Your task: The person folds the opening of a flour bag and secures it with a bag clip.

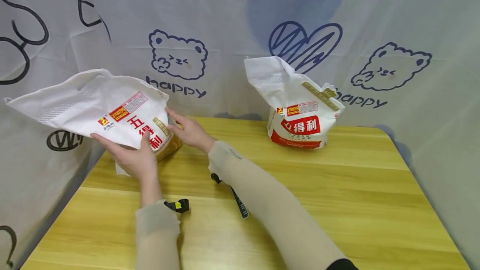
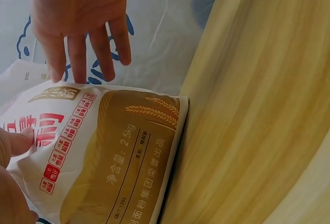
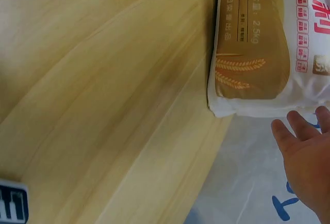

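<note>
A white flour bag with red lettering and a gold lower part stands tilted on the left side of the table, its pointed top flap spread to the left. My left hand holds its near left side, thumb on the printed front and the fingers partly hidden beyond the edge. At the opposite side, my right hand has its fingertips at the bag's edge. The right wrist view shows these fingers extended beside the white edge of the bag.
A second flour bag with a red label stands upright at the table's back, right of centre, its top folded leftward. The wooden table meets a white cloth with bear and heart drawings. Dark straps hang at the wrists.
</note>
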Tool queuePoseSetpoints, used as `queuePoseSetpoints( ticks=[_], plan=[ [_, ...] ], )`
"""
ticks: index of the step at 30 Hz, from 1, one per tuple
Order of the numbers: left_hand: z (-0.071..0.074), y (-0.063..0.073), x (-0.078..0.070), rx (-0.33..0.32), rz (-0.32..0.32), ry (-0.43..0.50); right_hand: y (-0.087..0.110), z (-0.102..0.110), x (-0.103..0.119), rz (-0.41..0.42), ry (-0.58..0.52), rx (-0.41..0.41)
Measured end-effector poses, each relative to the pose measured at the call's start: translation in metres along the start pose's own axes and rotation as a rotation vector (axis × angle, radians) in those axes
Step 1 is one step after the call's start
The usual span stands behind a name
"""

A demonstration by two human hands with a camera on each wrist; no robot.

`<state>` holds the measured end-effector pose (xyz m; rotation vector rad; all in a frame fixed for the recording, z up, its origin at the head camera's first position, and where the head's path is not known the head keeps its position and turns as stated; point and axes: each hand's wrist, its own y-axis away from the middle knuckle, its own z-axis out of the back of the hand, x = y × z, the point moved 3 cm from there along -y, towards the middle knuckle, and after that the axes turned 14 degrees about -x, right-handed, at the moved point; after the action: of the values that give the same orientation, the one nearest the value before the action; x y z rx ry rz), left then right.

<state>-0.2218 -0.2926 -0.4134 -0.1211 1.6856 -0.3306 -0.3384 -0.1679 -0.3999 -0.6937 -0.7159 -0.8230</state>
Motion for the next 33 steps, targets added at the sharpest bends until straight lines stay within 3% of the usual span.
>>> queuePoseSetpoints(
  ticks=[7,12,19,33],
  plan=[
    [-0.002,0.0,0.0,0.027,0.054,0.052,-0.005,-0.008,0.005,0.05,0.007,0.018],
    [0.0,0.0,0.001,0.033,0.077,-0.02,-0.002,-0.011,0.007,0.024,0.011,0.009],
    [0.004,-0.002,-0.002,0.055,0.045,-0.158,0.003,-0.013,0.008,-0.039,-0.015,-0.004],
    [0.004,-0.011,0.004,0.18,0.002,-0.172,0.012,-0.01,0.006,-0.014,0.041,-0.047]
  ],
)
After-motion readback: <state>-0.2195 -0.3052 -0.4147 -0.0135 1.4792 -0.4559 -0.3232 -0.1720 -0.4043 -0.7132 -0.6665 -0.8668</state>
